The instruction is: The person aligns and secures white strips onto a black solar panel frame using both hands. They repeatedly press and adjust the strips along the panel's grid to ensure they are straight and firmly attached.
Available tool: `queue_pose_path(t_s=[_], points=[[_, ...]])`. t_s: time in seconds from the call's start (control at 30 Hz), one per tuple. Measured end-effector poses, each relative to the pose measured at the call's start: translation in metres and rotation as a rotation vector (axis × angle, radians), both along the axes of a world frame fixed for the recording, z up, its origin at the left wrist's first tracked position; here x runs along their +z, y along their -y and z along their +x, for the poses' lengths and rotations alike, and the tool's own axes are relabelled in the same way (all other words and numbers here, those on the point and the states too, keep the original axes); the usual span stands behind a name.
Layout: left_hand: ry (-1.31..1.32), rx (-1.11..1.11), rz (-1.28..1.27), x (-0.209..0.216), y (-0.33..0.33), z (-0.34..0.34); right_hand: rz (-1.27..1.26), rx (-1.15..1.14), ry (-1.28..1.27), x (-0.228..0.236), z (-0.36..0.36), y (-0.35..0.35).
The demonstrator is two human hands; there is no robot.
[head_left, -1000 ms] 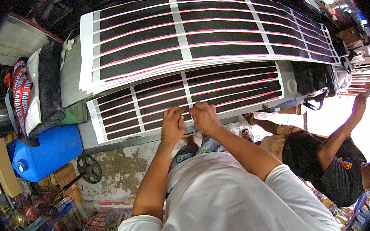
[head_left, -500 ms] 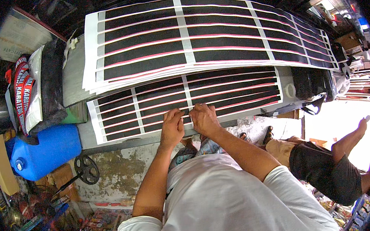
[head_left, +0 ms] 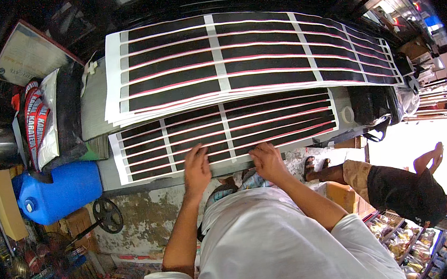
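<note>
A long printed sheet [head_left: 197,142] with black panels and thin white and red stripes lies flat on the grey table. My left hand [head_left: 197,166] rests at its near edge, fingers stretched over the lowest stripes. Further right my right hand [head_left: 267,159] is at the same edge, fingers slightly bent and apart, touching or just over the sheet. I see nothing held in either hand. Behind, a stack of larger sheets [head_left: 168,69] with the same pattern rests on a raised grey board [head_left: 93,114] and overhangs the back of the smaller sheet.
A blue jerrycan [head_left: 62,192] stands at the left, below a plastic-wrapped package [head_left: 52,118] with red ribbon. A tape roll [head_left: 347,114] lies near the table's right end, beside black plastic [head_left: 373,103]. Another person [head_left: 406,189] in a black shirt is at the right.
My hands were close together, pinched at the middle of the smaller sheet. They have moved apart and nearer to me, and the fingers have loosened. The other person has shifted.
</note>
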State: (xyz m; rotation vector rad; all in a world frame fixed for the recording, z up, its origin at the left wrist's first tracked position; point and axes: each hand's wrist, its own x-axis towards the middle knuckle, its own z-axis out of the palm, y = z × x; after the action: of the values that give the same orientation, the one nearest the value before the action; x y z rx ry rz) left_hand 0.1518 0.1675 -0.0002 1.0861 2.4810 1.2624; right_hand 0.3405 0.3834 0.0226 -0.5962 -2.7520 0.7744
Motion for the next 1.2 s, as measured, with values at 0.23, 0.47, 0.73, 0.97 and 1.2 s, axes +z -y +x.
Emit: queue_pose_path(t_s=[0.23,0.47,0.73,0.97,1.2], points=[[-0.183,0.260,-0.316,-0.025,0.070,-0.040,-0.115,-0.219,0.029,-0.016,0.072,-0.026],[-0.161,0.218,-0.602,-0.031,0.073,-0.045,-0.094,-0.246,-0.060,-0.018,0.085,-0.059],[-0.113,0.288,-0.786,-0.036,0.023,-0.009,-0.107,-0.200,-0.110,-0.007,0.112,-0.110],[-0.145,0.320,-0.756,-0.042,-0.042,0.032,-0.030,-0.349,-0.048,-0.020,0.152,-0.198],[-0.117,0.331,-0.781,-0.033,-0.078,0.049,-0.070,-0.578,-0.194,-0.032,0.157,-0.289]])
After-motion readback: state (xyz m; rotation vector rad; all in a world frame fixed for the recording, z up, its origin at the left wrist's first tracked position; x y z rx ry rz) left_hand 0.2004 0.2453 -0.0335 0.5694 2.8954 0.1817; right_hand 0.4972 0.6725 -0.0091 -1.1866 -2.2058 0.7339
